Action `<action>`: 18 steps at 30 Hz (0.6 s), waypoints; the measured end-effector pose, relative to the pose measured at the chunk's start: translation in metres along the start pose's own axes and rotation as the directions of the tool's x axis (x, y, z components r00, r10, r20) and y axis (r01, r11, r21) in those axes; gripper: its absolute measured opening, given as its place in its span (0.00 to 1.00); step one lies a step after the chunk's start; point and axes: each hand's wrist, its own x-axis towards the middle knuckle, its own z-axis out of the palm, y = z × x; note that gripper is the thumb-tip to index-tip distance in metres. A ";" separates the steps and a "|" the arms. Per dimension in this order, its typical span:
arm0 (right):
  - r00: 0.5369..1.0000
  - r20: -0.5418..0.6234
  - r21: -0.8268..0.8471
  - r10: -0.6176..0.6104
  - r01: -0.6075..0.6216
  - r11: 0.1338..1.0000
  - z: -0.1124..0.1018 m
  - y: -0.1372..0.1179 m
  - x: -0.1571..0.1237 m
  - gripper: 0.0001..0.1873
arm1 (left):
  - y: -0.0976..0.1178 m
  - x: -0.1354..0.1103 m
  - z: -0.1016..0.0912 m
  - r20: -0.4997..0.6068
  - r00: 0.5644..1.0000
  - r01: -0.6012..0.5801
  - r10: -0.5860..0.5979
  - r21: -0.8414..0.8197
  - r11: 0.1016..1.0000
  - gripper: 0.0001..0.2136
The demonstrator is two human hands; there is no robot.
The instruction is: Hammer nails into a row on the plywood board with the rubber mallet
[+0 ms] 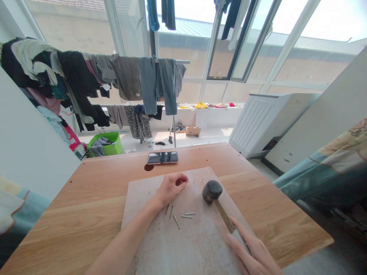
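Observation:
My left hand [171, 188] rests on a pale wooden board [160, 244], its fingers curled in a pinch near the board's far edge; what they hold is too small to name. My right hand [249, 254] grips the wooden handle of a mallet [212, 191], whose black rubber head rests on the board to the right of the left hand. Several loose nails [179, 215] lie on the board between the two hands. A few nails stand driven into the board near its far edge.
The board lies on a wooden table [86, 198]. A phone [162, 157] lies flat at the table's far edge beside a dark round hole [148, 167]. Beyond stand a clothes rack [129, 84], a green laundry basket [106, 144] and a white appliance [263, 118].

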 end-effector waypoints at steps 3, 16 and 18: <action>1.000 0.009 0.027 0.012 -0.012 1.000 0.000 -0.001 0.000 0.30 | 0.000 0.000 0.000 0.017 1.000 -0.016 0.015 0.053 0.998 0.05; 0.984 0.126 0.209 0.128 -0.153 0.966 -0.001 -0.072 0.021 0.39 | -0.001 -0.001 0.001 -0.011 1.000 0.012 -0.011 0.099 0.995 0.12; 0.981 0.144 0.223 0.127 -0.157 0.962 0.000 -0.084 0.028 0.39 | -0.001 -0.001 0.001 -0.018 0.999 0.029 -0.028 0.093 0.995 0.12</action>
